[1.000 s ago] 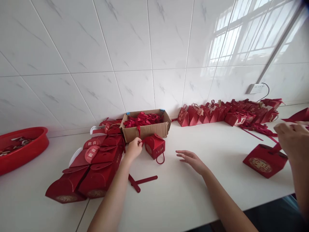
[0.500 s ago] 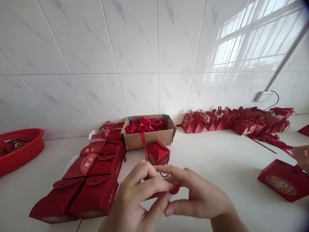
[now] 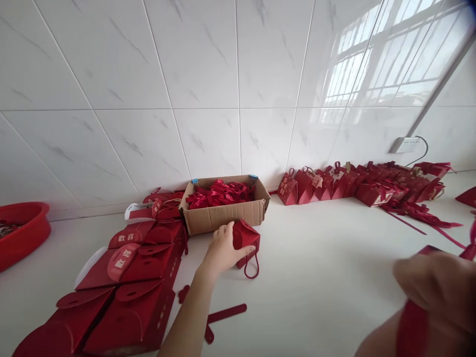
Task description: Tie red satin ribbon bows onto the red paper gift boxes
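Note:
My left hand (image 3: 225,248) reaches forward and grasps a small red gift box (image 3: 246,242), fingers on its left side and thumb across its front. A thin red cord loop (image 3: 252,270) hangs from the box onto the white counter. Below it lies a flat red strip (image 3: 227,313) with rounded ends, partly covered by my left forearm. At the lower right is a blurred hand (image 3: 439,287) with a red band (image 3: 412,327) beside it, in front of a larger red box (image 3: 427,250). Whether this is my right hand or a co-worker's is unclear; its fingers are smeared.
A cardboard box (image 3: 223,218) full of red ribbons (image 3: 223,193) stands by the tiled wall. Several red boxes (image 3: 124,317) line the left, beside a red basin (image 3: 29,228). More red gift boxes (image 3: 305,186) stand along the wall at right, with loose ribbons (image 3: 416,213).
My hands have parted from around the red piece. My left hand has moved forward onto the small box, and red strips now lie on the counter. A blurred hand shows at lower right.

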Demonstrator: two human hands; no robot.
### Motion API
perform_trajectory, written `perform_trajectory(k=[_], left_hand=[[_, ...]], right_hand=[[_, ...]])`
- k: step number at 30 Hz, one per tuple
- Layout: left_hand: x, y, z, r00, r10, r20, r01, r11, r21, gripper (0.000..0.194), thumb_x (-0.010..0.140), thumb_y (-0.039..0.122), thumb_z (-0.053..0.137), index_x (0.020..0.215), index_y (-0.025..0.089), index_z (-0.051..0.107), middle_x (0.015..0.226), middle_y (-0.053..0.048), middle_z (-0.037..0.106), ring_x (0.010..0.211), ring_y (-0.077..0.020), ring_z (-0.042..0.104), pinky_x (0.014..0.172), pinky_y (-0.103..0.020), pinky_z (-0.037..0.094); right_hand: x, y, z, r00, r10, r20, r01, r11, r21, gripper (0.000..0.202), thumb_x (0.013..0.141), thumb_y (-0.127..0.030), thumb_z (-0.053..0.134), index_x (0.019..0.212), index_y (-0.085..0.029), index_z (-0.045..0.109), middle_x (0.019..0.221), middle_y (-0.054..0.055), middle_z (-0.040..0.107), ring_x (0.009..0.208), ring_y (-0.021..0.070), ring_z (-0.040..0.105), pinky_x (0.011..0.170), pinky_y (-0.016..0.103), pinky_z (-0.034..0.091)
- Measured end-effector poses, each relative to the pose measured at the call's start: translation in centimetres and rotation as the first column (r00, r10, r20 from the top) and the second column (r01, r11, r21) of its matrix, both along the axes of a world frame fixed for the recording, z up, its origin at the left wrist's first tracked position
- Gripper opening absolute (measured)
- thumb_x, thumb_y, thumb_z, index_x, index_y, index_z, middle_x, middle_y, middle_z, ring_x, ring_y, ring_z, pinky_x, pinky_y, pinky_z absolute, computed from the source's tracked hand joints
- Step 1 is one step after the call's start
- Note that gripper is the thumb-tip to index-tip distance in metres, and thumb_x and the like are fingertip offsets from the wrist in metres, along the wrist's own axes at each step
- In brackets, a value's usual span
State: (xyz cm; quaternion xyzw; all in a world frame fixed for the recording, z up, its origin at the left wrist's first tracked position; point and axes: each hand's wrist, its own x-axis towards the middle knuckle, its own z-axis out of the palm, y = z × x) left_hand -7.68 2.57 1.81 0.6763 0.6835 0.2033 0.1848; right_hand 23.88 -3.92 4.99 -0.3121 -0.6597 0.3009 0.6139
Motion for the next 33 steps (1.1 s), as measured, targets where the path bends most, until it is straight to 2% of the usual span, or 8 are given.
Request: perform_trajectory(k=[3,4,7,11,14,22,29,33], left_hand=[[0.3,1.4,-1.4,0.998,-0.017,-0.066,0.014,0.999,-0.034,0.085,0.071,0.052,0.061,0.139,0.012,0.029,0.137,-0.019,0.036,0.132,-0.0385,0.026,0.101,-0.049,0.034],[0.1,1.5,-1.5,0.997,-0.037,-0.070,0.034,0.999,-0.034,0.081,0.072,0.048,0.060,0.138,0.012,0.031,0.137,-0.019,0.036,0.132,-0.0374,0.026,0.102,-0.048,0.034],[-1.0,1.2,-0.8,0.987,-0.154,-0.049,0.150,0.986,-0.069,0.069,0.069,0.040,0.063,0.132,0.020,0.041,0.135,-0.012,0.039,0.130,-0.0316,0.029,0.102,-0.043,0.036],[-1.9,-0.2,0.8,0.940,-0.341,-0.012,0.333,0.925,-0.184,0.077,0.060,0.035,0.070,0.132,0.033,0.042,0.131,-0.006,0.038,0.126,-0.0287,0.035,0.097,-0.040,0.042],[-1.6,-1.2,2.0,0.917,-0.398,0.000,0.383,0.882,-0.276,0.079,0.059,0.034,0.070,0.133,0.039,0.040,0.129,-0.004,0.036,0.122,-0.0293,0.039,0.094,-0.041,0.045],[-1.2,-1.9,2.7,0.904,-0.425,-0.037,0.379,0.839,-0.391,0.082,0.055,0.033,0.071,0.131,0.045,0.040,0.124,-0.003,0.034,0.118,-0.0286,0.041,0.090,-0.040,0.047],[-0.9,-2.0,2.7,0.893,-0.448,-0.039,0.404,0.838,-0.366,0.078,0.055,0.038,0.073,0.127,0.044,0.045,0.115,-0.003,0.037,0.115,-0.0286,0.041,0.092,-0.041,0.044],[-0.9,-1.8,2.3,0.899,-0.438,0.003,0.414,0.848,-0.330,0.057,0.065,0.050,0.066,0.120,0.043,0.052,0.111,-0.003,0.041,0.111,-0.0290,0.043,0.088,-0.042,0.046]], right_hand=[[-1.5,1.5,1.5,0.975,-0.125,-0.186,0.098,0.985,-0.145,0.018,0.084,-0.040,0.061,0.074,-0.025,0.060,0.049,-0.004,0.040,0.041,0.0082,0.033,0.040,0.024,0.021],[-2.3,2.3,1.9,0.995,-0.045,-0.086,0.021,0.966,-0.257,0.026,0.086,-0.041,0.059,0.068,-0.022,0.057,0.052,-0.003,0.041,0.042,0.0080,0.033,0.041,0.024,0.021],[-4.7,5.1,2.2,0.971,0.144,0.192,-0.056,0.914,-0.402,0.037,0.089,-0.047,0.050,0.066,-0.018,0.054,0.058,-0.002,0.046,0.048,0.0084,0.037,0.045,0.023,0.027],[-7.8,7.6,0.9,0.805,0.316,0.503,-0.011,0.855,-0.519,0.037,0.088,-0.046,0.047,0.067,-0.017,0.057,0.066,0.000,0.052,0.055,0.0099,0.040,0.049,0.024,0.032],[-9.5,8.4,-0.6,0.678,0.435,0.592,0.016,0.796,-0.605,0.034,0.085,-0.043,0.047,0.066,-0.017,0.058,0.064,-0.002,0.051,0.048,0.0079,0.033,0.045,0.024,0.028],[-10.9,8.9,-2.0,0.520,0.555,0.649,-0.009,0.763,-0.646,0.030,0.082,-0.036,0.046,0.063,-0.018,0.059,0.053,-0.004,0.042,0.045,0.0081,0.031,0.042,0.023,0.027],[-11.0,8.8,-1.8,0.487,0.573,0.660,-0.056,0.774,-0.630,0.029,0.083,-0.035,0.045,0.065,-0.018,0.060,0.054,-0.004,0.045,0.046,0.0080,0.033,0.043,0.022,0.028],[-11.0,8.5,-1.7,0.502,0.559,0.660,-0.070,0.787,-0.613,0.029,0.083,-0.034,0.045,0.065,-0.017,0.060,0.059,-0.002,0.052,0.048,0.0084,0.036,0.044,0.023,0.029]])
